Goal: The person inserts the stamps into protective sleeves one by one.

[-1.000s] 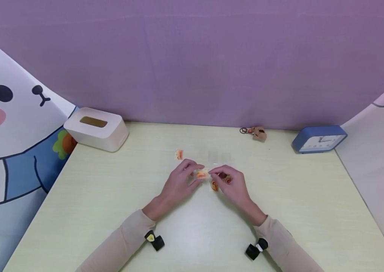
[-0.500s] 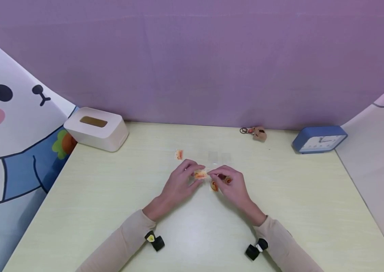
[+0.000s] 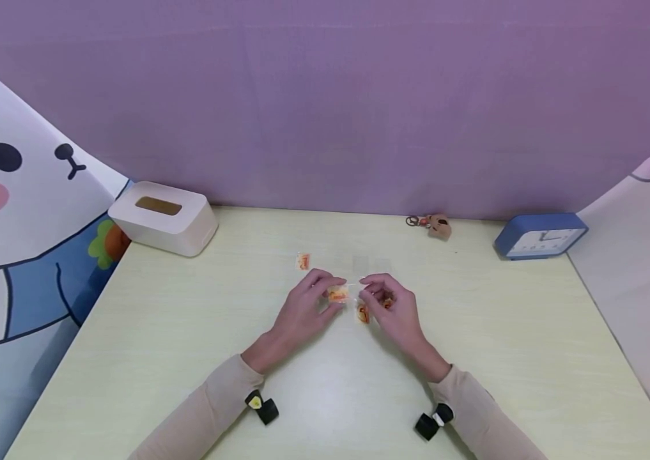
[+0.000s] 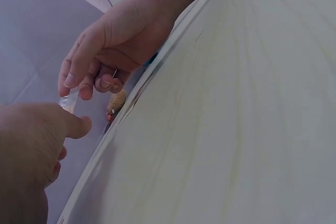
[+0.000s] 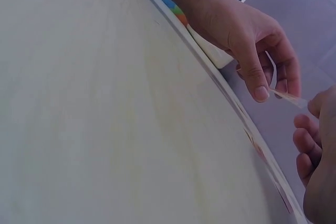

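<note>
Between the two hands is a small clear plastic packet [image 3: 339,293] with an orange-and-yellow print. My left hand [image 3: 301,310] pinches its left part between thumb and fingers. At its transparent right end, the thumb and index finger of my right hand [image 3: 390,313] pinch the film. In the right wrist view the packet [image 5: 290,97] stretches as a thin, tilted strip from one hand to the other, off the table. An orange printed piece [image 3: 362,312] lies just below the right fingertips; another [image 3: 388,303] is partly hidden behind that hand.
Beyond the hands lie another orange printed piece [image 3: 303,261] and faint clear squares [image 3: 361,264] on the pale table [image 3: 325,396]. Along the back stand a white tissue box [image 3: 163,217], a brown keychain figure [image 3: 438,226] and a blue clock [image 3: 541,236].
The orange print has shifted slightly left toward my left hand. My right fingertips have moved a little up and right, and clear film now shows between the hands.
</note>
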